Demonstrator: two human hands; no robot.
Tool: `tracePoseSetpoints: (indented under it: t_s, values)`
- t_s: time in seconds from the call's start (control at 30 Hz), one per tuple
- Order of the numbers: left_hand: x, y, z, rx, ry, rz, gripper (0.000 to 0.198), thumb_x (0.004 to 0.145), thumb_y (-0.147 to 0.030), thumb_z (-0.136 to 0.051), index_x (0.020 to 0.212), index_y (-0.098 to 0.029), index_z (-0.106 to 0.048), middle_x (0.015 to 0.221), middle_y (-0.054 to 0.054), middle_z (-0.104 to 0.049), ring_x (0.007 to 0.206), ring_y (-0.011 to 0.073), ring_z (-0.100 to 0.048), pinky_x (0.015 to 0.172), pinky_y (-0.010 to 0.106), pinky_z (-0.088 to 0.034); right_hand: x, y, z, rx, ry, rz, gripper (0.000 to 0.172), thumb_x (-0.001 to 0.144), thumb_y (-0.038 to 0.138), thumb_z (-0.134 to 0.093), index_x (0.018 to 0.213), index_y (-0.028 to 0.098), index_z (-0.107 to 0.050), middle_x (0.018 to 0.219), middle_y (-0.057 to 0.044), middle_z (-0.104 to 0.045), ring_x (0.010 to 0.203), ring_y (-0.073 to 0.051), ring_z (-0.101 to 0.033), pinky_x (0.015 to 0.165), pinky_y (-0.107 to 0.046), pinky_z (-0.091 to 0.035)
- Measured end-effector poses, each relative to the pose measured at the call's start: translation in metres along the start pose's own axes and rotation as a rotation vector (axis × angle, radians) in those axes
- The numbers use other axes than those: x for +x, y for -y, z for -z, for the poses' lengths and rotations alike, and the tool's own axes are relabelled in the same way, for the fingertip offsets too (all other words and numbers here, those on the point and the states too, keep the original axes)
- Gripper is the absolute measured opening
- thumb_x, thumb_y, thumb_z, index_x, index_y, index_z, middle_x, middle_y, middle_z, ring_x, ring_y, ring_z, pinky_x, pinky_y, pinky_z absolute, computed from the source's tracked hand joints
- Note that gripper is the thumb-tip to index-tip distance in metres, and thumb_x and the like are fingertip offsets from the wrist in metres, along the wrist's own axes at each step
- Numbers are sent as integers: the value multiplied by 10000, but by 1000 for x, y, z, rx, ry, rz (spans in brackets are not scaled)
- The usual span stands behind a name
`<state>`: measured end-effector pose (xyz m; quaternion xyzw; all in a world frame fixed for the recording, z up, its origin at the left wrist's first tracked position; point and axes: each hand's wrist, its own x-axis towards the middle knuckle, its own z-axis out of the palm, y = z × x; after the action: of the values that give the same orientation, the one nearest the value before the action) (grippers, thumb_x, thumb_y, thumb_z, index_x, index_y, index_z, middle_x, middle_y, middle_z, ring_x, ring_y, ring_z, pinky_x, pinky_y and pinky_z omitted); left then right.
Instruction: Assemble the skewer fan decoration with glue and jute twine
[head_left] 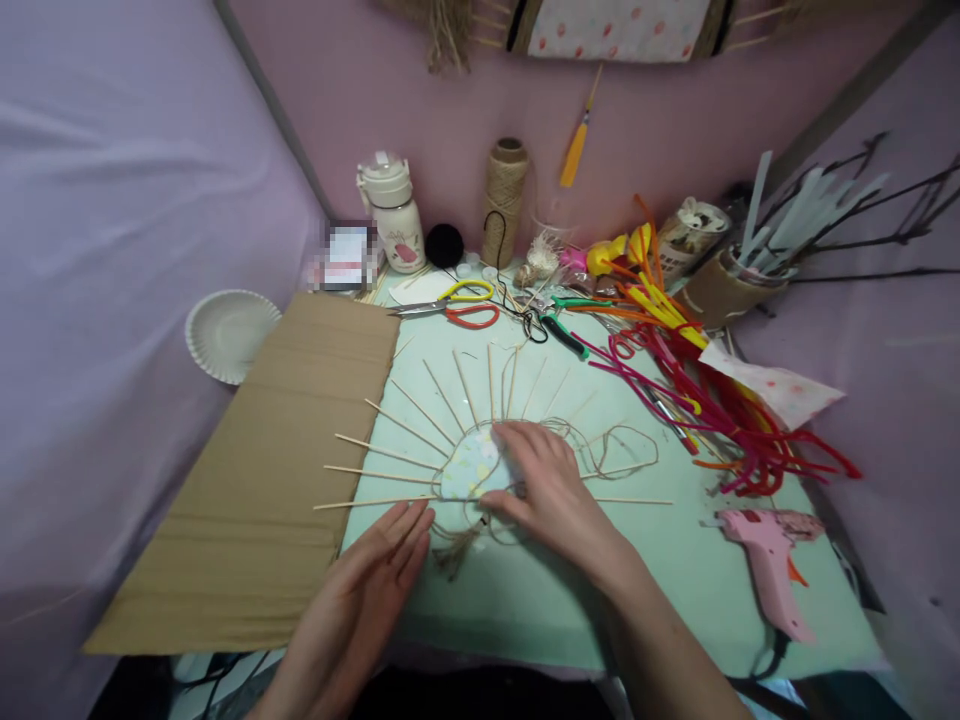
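Note:
A half-round piece of pale floral fabric (466, 470) lies on the green table, with thin wooden sticks (409, 448) fanning out from its curved edge. My right hand (551, 485) spans its right half, thumb at the straight lower edge and fingers at the top, gripping it and hiding that side. My left hand (390, 560) is open, fingers stretched out, their tips by the lowest left stick. Loose twine (626, 440) loops over the right-hand sticks. Below the fabric hangs a small twine tassel (454, 552), between my hands.
Brown cardboard (262, 470) covers the left side, beside a paper plate (229, 335). Scissors (450, 303), pliers (564, 336) and a twine spool (505, 200) are at the back. Coloured pipe cleaners (675, 380) and a pink glue gun (769, 560) lie right.

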<state>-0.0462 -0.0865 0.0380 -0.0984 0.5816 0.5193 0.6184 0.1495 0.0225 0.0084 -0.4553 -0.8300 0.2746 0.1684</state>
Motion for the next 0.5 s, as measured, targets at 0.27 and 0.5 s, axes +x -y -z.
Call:
tracePoseSetpoints:
  t_s: [0.27,0.5]
  values:
    - [13,9,-15,81,224,-103,466,757,-159,-729,1202,-202,-596,1279,84,-641,1208,218,-602,1077,335,-450,-7,-4,1,118,-22,-12,677,805,393,-732,1387,223,-431,1412,-144,-485,1322,-336,-408,1094,-537,-367]
    - [26,32,-44,176,355,-434,468,758,-282,-762,1126,-280,-472,1132,36,-638,966,199,-682,822,330,-572,-10,1,15,245,-121,43,603,842,350,-702,1367,241,-427,1389,-115,-503,1313,-290,-419,1098,-476,-391]
